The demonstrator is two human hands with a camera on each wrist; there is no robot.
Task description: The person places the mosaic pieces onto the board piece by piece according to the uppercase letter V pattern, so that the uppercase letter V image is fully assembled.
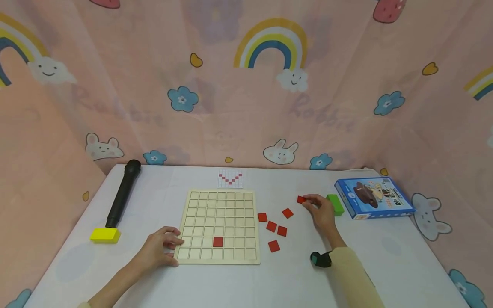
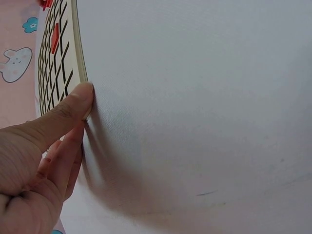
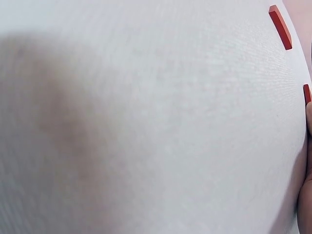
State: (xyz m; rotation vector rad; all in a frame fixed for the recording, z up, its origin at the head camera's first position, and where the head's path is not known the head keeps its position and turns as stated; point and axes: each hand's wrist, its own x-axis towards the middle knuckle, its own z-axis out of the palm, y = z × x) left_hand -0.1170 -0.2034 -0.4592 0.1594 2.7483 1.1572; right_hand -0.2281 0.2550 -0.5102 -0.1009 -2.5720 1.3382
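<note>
A wooden grid board [image 1: 219,214] lies in the middle of the white table [image 1: 292,282], with one red tile [image 1: 218,241] set in a lower cell. My left hand [image 1: 166,244] holds the board's near left corner. In the left wrist view the thumb [image 2: 66,114] presses the edge of the board [image 2: 78,44]. Right of the board, my right hand [image 1: 313,204] pinches a red tile [image 1: 301,199] that lies on the table. In the right wrist view that tile [image 3: 306,93] sits by a fingertip [image 3: 307,185]. Several loose red tiles [image 1: 271,226] lie between the board and the right hand.
A small pattern card [image 1: 230,179] lies behind the board. A green block [image 1: 336,204] sits just behind the right hand, and a blue box [image 1: 373,197] further right. A black microphone [image 1: 123,192] and a yellow block [image 1: 105,235] lie at the left.
</note>
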